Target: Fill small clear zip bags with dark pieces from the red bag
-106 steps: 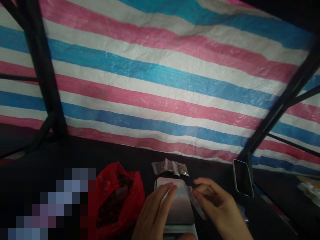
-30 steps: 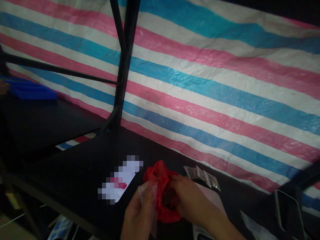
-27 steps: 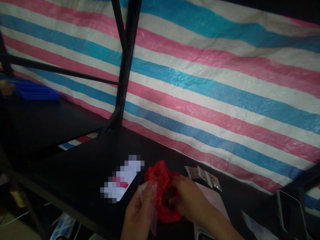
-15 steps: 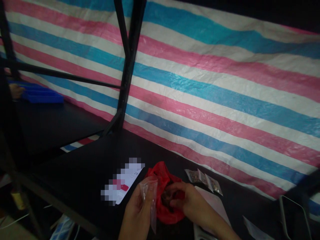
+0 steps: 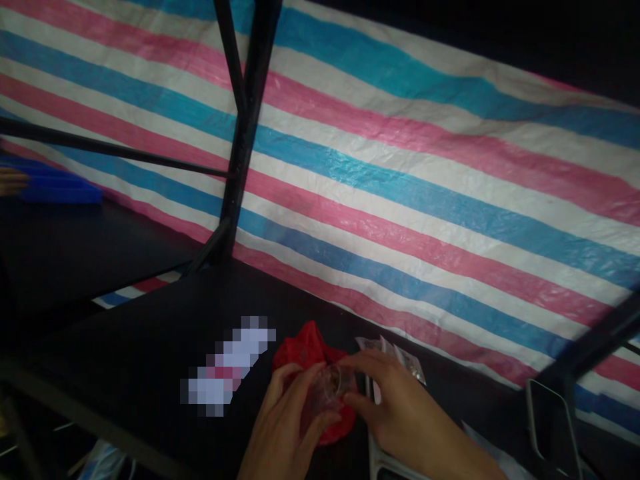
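Your left hand and right hand grip a clear bag over a red bag on the dark table; packets just beyond, phone right, striped tarp behind.

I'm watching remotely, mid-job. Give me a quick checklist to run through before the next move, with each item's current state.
1. Grip: ok. The left hand and right hand both hold the clear plastic bag.
2. Clear bag's opening: cannot tell. The fingers and blur hide it.
3. Clear bag's contents: ok. Something dark shows through the film.
4. Red plastic bag: ok. It lies directly beneath the hands on the black table.
5. Small clear packets: not ok. The right hand blocks part of them from view.
6. Phone: ok. It sits well apart from both hands.
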Action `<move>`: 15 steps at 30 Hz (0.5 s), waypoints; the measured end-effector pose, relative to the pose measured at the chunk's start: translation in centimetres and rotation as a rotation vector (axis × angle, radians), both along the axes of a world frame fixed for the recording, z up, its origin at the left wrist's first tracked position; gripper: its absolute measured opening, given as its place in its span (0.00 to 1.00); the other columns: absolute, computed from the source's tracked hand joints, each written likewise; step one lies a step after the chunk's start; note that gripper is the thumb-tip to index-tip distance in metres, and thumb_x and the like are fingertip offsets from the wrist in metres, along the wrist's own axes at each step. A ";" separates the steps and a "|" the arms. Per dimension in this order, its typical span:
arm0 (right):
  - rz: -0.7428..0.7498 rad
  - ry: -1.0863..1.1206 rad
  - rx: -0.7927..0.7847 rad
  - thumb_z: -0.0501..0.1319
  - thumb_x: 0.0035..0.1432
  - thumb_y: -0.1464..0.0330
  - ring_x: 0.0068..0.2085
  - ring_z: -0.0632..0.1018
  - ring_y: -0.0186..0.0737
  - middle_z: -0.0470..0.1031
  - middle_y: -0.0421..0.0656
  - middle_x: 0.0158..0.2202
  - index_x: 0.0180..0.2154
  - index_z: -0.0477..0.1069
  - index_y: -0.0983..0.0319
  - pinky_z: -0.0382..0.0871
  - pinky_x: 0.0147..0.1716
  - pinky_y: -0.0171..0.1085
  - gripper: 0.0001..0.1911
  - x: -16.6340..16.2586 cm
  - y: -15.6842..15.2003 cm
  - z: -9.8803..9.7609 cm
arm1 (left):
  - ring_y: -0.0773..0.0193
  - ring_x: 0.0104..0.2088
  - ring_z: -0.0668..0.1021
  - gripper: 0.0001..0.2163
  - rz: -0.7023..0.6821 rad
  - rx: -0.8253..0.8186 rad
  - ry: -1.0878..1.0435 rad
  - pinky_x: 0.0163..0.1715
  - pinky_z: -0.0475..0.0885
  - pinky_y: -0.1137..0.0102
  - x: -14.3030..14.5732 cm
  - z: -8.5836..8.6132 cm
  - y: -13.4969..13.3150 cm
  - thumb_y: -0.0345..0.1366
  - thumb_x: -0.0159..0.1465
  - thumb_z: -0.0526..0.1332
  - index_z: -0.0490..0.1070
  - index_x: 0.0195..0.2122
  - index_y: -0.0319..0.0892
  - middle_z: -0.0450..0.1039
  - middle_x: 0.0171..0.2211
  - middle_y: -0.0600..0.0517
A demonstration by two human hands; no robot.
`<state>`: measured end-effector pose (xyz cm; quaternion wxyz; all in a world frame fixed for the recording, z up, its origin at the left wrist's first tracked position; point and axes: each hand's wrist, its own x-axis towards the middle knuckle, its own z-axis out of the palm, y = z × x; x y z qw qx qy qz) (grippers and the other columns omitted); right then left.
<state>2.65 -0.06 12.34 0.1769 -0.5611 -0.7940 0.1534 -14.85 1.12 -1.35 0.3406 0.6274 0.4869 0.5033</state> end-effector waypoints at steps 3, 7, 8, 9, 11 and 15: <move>0.087 -0.249 0.074 0.64 0.66 0.74 0.55 0.79 0.49 0.81 0.42 0.53 0.51 0.82 0.52 0.68 0.61 0.47 0.17 -0.8 -0.3 1.0 | 0.44 0.62 0.77 0.22 -0.032 0.031 0.035 0.62 0.75 0.48 0.5 -0.1 -0.1 0.46 0.69 0.58 0.77 0.62 0.50 0.74 0.59 0.39; 0.153 -0.311 0.108 0.60 0.68 0.76 0.56 0.78 0.50 0.79 0.45 0.56 0.58 0.78 0.54 0.70 0.58 0.47 0.22 -1.2 -0.2 1.1 | 0.44 0.65 0.73 0.26 -0.110 0.049 0.087 0.65 0.73 0.48 0.8 -0.5 -0.1 0.42 0.71 0.57 0.70 0.69 0.46 0.73 0.62 0.38; 0.167 -0.308 0.104 0.59 0.67 0.76 0.57 0.78 0.50 0.79 0.46 0.58 0.59 0.77 0.56 0.70 0.59 0.47 0.23 -1.3 -0.2 1.1 | 0.44 0.65 0.72 0.26 -0.116 0.063 0.089 0.65 0.72 0.48 0.9 -0.7 0.0 0.41 0.70 0.58 0.68 0.70 0.45 0.72 0.63 0.38; 0.181 -0.308 0.095 0.58 0.67 0.78 0.58 0.78 0.50 0.79 0.47 0.59 0.60 0.77 0.57 0.70 0.60 0.47 0.24 -1.4 -0.2 1.0 | 0.44 0.65 0.73 0.27 -0.107 0.077 0.087 0.65 0.72 0.47 1.0 -0.9 0.0 0.40 0.70 0.58 0.68 0.70 0.45 0.73 0.63 0.38; 0.207 -0.322 0.074 0.55 0.64 0.82 0.58 0.79 0.50 0.78 0.47 0.60 0.61 0.76 0.59 0.70 0.62 0.46 0.27 -1.7 -0.2 1.0 | 0.45 0.63 0.73 0.25 -0.057 0.090 0.071 0.65 0.72 0.46 1.2 -1.3 0.1 0.40 0.71 0.58 0.70 0.69 0.46 0.74 0.61 0.39; 0.287 -0.313 0.068 0.52 0.57 0.88 0.61 0.78 0.44 0.78 0.44 0.62 0.61 0.75 0.56 0.68 0.64 0.42 0.37 -2.3 -0.3 1.5 | 0.46 0.62 0.73 0.22 -0.018 0.036 -0.013 0.63 0.74 0.47 0.9 -1.4 0.0 0.40 0.73 0.56 0.71 0.67 0.50 0.71 0.60 0.40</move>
